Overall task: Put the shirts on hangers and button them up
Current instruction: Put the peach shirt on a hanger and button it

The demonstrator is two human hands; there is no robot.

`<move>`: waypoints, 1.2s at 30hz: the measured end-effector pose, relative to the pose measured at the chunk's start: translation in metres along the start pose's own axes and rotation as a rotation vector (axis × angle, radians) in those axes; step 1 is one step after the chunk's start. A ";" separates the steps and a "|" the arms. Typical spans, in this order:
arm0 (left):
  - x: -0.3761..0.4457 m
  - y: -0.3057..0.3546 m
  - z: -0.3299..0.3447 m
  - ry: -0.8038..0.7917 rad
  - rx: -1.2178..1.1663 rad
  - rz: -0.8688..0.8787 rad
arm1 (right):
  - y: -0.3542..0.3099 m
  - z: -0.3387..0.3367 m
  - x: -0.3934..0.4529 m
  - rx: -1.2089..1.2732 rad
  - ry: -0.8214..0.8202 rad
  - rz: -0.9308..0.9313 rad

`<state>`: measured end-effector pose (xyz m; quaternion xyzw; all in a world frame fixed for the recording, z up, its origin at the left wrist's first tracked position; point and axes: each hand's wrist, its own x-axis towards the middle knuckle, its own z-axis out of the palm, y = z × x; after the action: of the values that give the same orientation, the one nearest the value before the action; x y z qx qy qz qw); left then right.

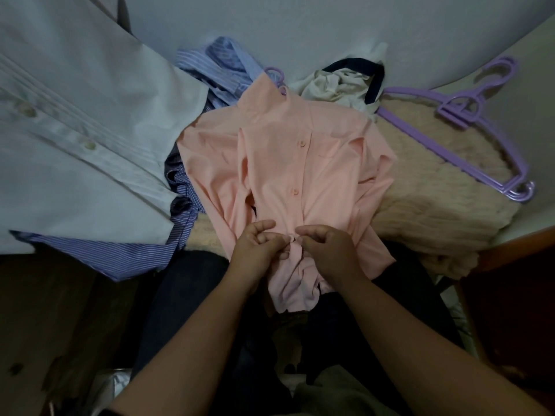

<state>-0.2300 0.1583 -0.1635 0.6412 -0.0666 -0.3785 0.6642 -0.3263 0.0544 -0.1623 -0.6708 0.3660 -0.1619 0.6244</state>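
A pink shirt (303,163) lies face up on a cream blanket (435,205), with a purple hanger hook (274,74) poking out of its collar. Two buttons on its placket are fastened higher up. My left hand (255,250) and my right hand (327,247) pinch the two front edges of the pink shirt together low on the placket, fingertips nearly touching. Whatever sits between the fingertips is hidden.
A white buttoned shirt (75,130) lies at the left over a blue striped shirt (120,259). Another blue shirt (219,64) and a cream garment with dark trim (339,82) are bunched behind. Spare purple hangers (468,139) lie on the blanket at the right.
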 end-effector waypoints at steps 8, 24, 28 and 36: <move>0.006 0.001 -0.012 0.082 0.388 0.357 | -0.001 -0.014 0.014 -0.124 0.002 0.044; 0.013 0.055 -0.014 0.140 0.635 0.486 | -0.042 -0.044 0.018 -0.034 0.016 -0.061; 0.022 0.077 -0.006 0.083 0.598 0.517 | -0.064 -0.044 0.030 0.001 0.007 -0.095; 0.062 0.105 0.016 0.092 0.659 0.561 | -0.082 -0.049 0.074 -0.019 0.069 -0.088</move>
<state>-0.1510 0.0978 -0.0905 0.7923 -0.3259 -0.1131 0.5033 -0.2852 -0.0365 -0.0931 -0.6861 0.3591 -0.2090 0.5972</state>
